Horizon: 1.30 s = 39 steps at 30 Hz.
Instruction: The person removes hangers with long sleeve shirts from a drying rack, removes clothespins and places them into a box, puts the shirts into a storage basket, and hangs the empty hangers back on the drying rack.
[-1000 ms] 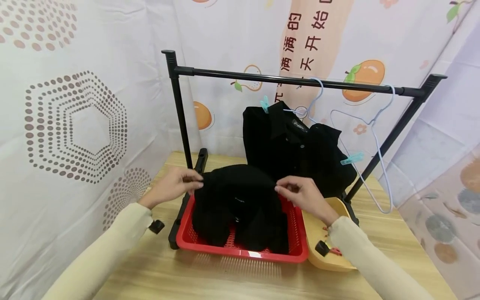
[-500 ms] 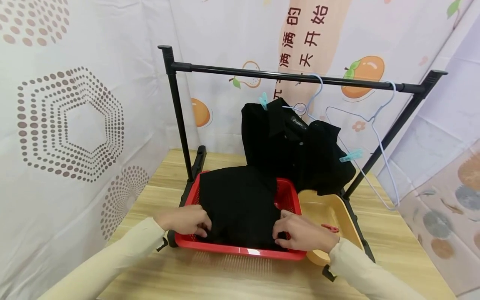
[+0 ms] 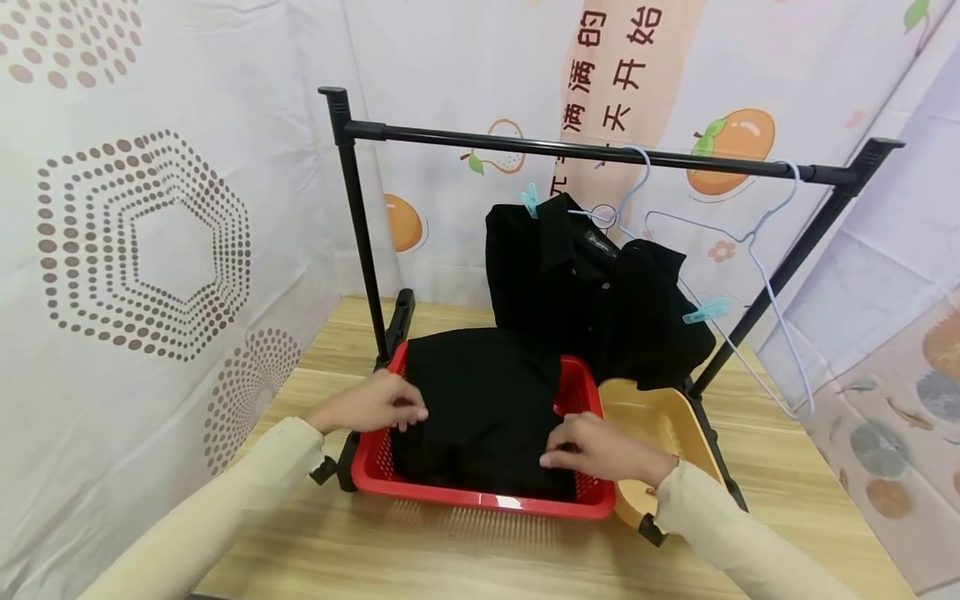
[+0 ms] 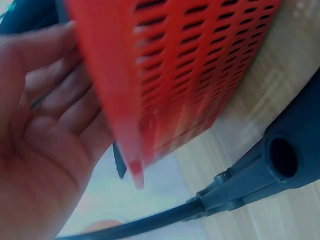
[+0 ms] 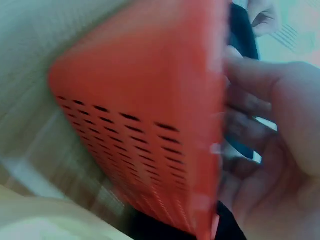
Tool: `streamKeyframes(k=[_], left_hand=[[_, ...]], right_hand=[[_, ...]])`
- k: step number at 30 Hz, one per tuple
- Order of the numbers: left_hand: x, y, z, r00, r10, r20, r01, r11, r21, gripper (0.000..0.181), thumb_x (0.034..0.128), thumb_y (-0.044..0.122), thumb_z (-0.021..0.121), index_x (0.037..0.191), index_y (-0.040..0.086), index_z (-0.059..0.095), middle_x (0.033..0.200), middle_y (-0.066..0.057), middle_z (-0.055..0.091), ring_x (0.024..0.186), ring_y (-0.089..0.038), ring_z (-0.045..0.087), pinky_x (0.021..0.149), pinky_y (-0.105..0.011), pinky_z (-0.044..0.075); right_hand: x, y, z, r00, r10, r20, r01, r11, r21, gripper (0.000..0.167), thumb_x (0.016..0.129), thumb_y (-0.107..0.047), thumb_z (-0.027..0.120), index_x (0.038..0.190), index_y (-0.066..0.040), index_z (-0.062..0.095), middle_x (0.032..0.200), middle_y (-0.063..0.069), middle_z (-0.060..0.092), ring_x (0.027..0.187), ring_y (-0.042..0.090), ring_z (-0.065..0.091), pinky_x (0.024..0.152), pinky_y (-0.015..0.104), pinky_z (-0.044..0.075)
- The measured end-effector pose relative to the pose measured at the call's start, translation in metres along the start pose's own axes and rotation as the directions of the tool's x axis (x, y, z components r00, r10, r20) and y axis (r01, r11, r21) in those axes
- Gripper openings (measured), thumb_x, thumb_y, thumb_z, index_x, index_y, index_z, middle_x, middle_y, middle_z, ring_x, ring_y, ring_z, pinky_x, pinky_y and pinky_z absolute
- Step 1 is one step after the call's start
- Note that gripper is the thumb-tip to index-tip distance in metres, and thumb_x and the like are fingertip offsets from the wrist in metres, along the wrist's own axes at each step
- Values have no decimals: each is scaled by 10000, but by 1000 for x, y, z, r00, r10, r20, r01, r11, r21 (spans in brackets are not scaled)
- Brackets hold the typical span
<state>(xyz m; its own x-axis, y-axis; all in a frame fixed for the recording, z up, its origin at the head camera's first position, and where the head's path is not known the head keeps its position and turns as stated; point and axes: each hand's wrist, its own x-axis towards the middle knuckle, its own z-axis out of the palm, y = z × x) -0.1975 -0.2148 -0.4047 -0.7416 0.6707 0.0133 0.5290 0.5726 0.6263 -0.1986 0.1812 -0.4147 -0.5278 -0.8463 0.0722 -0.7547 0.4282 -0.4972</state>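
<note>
Black folded cloth (image 3: 480, 400) lies in a red basket (image 3: 480, 498), its near edge along the basket's front. My left hand (image 3: 375, 402) hovers at the cloth's left side, fingers loosely bent and holding nothing. By the cloth's right front corner is my right hand (image 3: 600, 450), its fingers relaxed over the fabric; whether they touch it is unclear. In the left wrist view, the left hand (image 4: 55, 115) reaches past the rim of the red basket (image 4: 112, 90). The right wrist view has the right hand (image 5: 270, 135) beside the basket wall (image 5: 135, 85).
Behind the basket stands a black rack (image 3: 480, 142). A black collared shirt (image 3: 592, 308) hangs there on a blue hanger with turquoise clips (image 3: 706, 311). An empty blue hanger (image 3: 768, 292) is at the right. A yellow container (image 3: 660, 408) adjoins the basket.
The cloth's pinched edge has come down and toward me, covering the collar and label. Both hands have released it; the left has since risen slightly away from the front.
</note>
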Motion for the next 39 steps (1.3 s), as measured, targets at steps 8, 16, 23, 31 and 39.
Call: streamKeyframes(k=[8,16,23,31,39], left_hand=[[25,-4,-27,924,-329,-195,320,944,-74,287,1032,256,661,1109,-12,729,740,-79,707,663,-264,705,641,-314,555],[55,-11,-39,869,-459,-183,469,883,8,805,996,260,714,1563,-108,276,666,-83,689,597,-206,697,933,-439,541],[65,-24,-43,852,-479,-214,470,878,-91,511,974,119,725,1385,-129,550,798,-138,712,630,-234,727,642,-318,595],[68,-32,-40,880,-387,-276,398,917,-16,310,961,11,703,1266,-43,692,796,-120,720,547,-180,690,566,-295,576],[51,-30,-45,892,-332,-305,339,940,-31,74,991,18,653,1003,3,724,824,-109,725,584,-215,672,535,-309,549]], right_hand=[[19,16,-30,892,362,-270,-346,932,107,188,1036,-256,652,952,-113,739,797,22,678,660,139,594,623,285,513],[39,37,-37,747,635,-194,-582,767,271,376,1049,-331,617,1047,31,718,808,132,700,570,196,626,542,312,557],[53,43,-36,712,683,-164,-590,708,389,409,1025,-357,654,975,43,720,775,142,706,518,187,616,513,335,562],[59,51,-33,721,660,-211,-535,724,437,275,1016,-223,675,1136,24,681,706,116,644,513,181,600,511,317,546],[45,42,-39,753,577,-318,-426,794,433,299,1021,-288,674,1188,-40,668,692,94,643,558,232,601,526,348,529]])
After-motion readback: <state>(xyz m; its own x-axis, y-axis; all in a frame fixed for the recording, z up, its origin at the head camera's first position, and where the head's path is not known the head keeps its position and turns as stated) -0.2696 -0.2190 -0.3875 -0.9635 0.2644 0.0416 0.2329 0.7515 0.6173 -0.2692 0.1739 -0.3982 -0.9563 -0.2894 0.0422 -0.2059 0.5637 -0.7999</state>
